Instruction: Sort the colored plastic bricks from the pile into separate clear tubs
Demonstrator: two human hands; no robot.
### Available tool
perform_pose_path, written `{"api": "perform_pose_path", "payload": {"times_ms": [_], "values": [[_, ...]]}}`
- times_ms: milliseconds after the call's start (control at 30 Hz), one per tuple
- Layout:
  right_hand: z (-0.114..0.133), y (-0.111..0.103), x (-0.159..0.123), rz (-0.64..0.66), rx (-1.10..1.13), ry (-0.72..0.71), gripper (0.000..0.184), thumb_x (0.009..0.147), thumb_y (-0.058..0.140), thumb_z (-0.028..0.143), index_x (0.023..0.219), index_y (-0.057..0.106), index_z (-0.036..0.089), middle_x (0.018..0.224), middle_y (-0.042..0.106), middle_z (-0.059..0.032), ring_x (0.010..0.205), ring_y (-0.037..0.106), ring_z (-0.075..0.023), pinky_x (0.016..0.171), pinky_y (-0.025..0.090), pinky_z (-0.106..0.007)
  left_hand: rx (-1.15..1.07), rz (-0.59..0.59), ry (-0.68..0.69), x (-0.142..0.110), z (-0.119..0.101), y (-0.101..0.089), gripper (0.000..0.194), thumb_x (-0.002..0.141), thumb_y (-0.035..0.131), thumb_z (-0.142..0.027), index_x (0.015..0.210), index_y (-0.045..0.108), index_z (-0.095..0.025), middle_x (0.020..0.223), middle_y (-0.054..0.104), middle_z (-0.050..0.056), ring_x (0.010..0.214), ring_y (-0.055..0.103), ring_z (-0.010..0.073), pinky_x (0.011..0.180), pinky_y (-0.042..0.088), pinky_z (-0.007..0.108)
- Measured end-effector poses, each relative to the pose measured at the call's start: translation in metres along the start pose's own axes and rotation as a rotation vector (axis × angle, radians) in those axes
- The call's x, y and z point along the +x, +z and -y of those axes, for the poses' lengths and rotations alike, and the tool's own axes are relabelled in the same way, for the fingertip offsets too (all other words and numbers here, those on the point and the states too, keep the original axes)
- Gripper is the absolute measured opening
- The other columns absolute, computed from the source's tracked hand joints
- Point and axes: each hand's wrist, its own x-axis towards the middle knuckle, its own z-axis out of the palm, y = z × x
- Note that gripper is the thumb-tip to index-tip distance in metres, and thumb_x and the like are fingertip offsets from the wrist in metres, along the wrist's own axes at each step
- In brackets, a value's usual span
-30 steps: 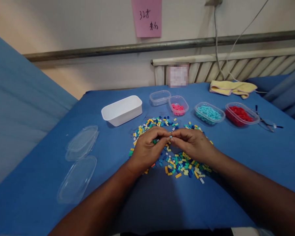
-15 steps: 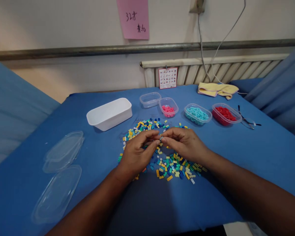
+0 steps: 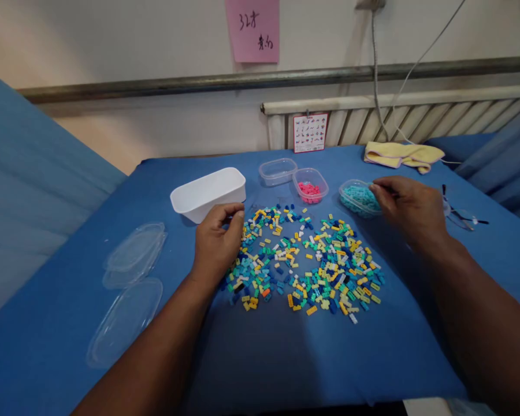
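Bricks (image 3: 309, 256) mostly lie loose dead centre, so I'd guess loads to go; pink ones (image 3: 310, 192) sit tubbed at 12 o'clock, teal ones (image 3: 357, 196) at 1. Right hand (image 3: 409, 209) reaches the teal ones, left hand (image 3: 217, 240) curls at 9; can't tell if either's gripping anything.

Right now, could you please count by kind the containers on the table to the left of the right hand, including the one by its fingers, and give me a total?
White tub: 1
Turquoise-piece container: 1
Pink-piece container: 1
Transparent container with no pieces visible: 1
Total: 4
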Motion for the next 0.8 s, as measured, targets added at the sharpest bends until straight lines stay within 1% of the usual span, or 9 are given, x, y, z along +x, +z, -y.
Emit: {"api": "perform_pose_path", "payload": {"times_ms": [133, 233, 400, 500, 567, 667, 733, 800], "values": [[-0.008, 0.005, -0.001, 0.038, -0.068, -0.043, 0.033, 0.108, 0.058, 0.043, 0.117, 0.082, 0.023, 0.11, 0.083, -0.0153, 0.094, 0.074, -0.0336, 0.078, 0.05, -0.044, 0.056, 0.043, 0.051, 0.001, 0.008, -0.001, 0.023, 0.1, 0.065, -0.034, 0.111, 0.08, -0.021, 0.113, 0.081, 0.005, 0.108, 0.075, 0.0228, 0.102, 0.06, 0.039], [-0.011, 0.008, -0.002, 0.057, -0.099, -0.078, 0.035, 0.109, 0.057, 0.042, 0.117, 0.083, 0.02, 0.111, 0.084, -0.0157, 0.097, 0.075, -0.0347, 0.081, 0.05, -0.045, 0.099, 0.099, 0.101, 0.001, 0.013, 0.0, 0.023, 0.1, 0.063, -0.033, 0.109, 0.08, -0.021, 0.114, 0.08, 0.006, 0.111, 0.074, 0.0233, 0.103, 0.059, 0.039], [-0.017, 0.01, -0.001, 0.109, -0.155, -0.077, 0.039, 0.11, 0.055, 0.045, 0.119, 0.084, 0.021, 0.115, 0.082, -0.0188, 0.102, 0.074, -0.037, 0.082, 0.05, -0.047, 0.139, 0.158, 0.143, -0.002, 0.009, 0.001, 0.022, 0.101, 0.063, -0.033, 0.109, 0.08, -0.021, 0.114, 0.08, 0.006, 0.11, 0.074, 0.0224, 0.104, 0.058, 0.038], [-0.017, 0.011, -0.001, 0.127, -0.157, -0.06, 0.038, 0.109, 0.057, 0.043, 0.121, 0.083, 0.019, 0.117, 0.082, -0.0208, 0.104, 0.074, -0.0385, 0.086, 0.051, -0.049, 0.135, 0.182, 0.16, -0.003, 0.006, 0.003, 0.022, 0.102, 0.063, -0.033, 0.109, 0.08, -0.021, 0.113, 0.08, 0.006, 0.109, 0.074, 0.0223, 0.104, 0.058, 0.039], [-0.013, 0.01, -0.002, 0.099, -0.147, -0.071, 0.037, 0.109, 0.057, 0.04, 0.122, 0.083, 0.017, 0.118, 0.082, -0.0218, 0.106, 0.074, -0.0389, 0.089, 0.052, -0.051, 0.116, 0.195, 0.178, -0.004, 0.007, 0.004, 0.021, 0.102, 0.063, -0.032, 0.108, 0.079, -0.021, 0.113, 0.08, 0.006, 0.108, 0.074, 0.0224, 0.104, 0.058, 0.039], [0.002, 0.009, -0.003, 0.048, -0.112, -0.152, 0.034, 0.111, 0.055, 0.035, 0.118, 0.082, 0.015, 0.116, 0.082, -0.0218, 0.106, 0.075, -0.0377, 0.093, 0.054, -0.051, 0.129, 0.24, 0.225, -0.004, 0.009, 0.004, 0.02, 0.103, 0.062, -0.031, 0.107, 0.079, -0.021, 0.114, 0.08, 0.007, 0.111, 0.075, 0.0237, 0.105, 0.059, 0.042], [0.015, 0.009, -0.006, 0.038, -0.077, -0.219, 0.032, 0.112, 0.054, 0.033, 0.115, 0.081, 0.016, 0.114, 0.082, -0.0202, 0.105, 0.076, -0.0359, 0.095, 0.055, -0.05, 0.165, 0.305, 0.274, -0.005, 0.009, 0.004, 0.02, 0.103, 0.063, -0.032, 0.108, 0.079, -0.021, 0.119, 0.079, 0.009, 0.115, 0.075, 0.0256, 0.107, 0.059, 0.046], [0.031, 0.013, -0.01, 0.058, -0.02, -0.293, 0.029, 0.112, 0.057, 0.034, 0.114, 0.081, 0.018, 0.114, 0.083, -0.0166, 0.105, 0.076, -0.0334, 0.098, 0.058, -0.049, 0.198, 0.373, 0.331, -0.006, 0.007, 0.002, 0.022, 0.103, 0.064, -0.034, 0.112, 0.08, -0.021, 0.125, 0.079, 0.011, 0.121, 0.073, 0.0275, 0.11, 0.058, 0.049]]}}
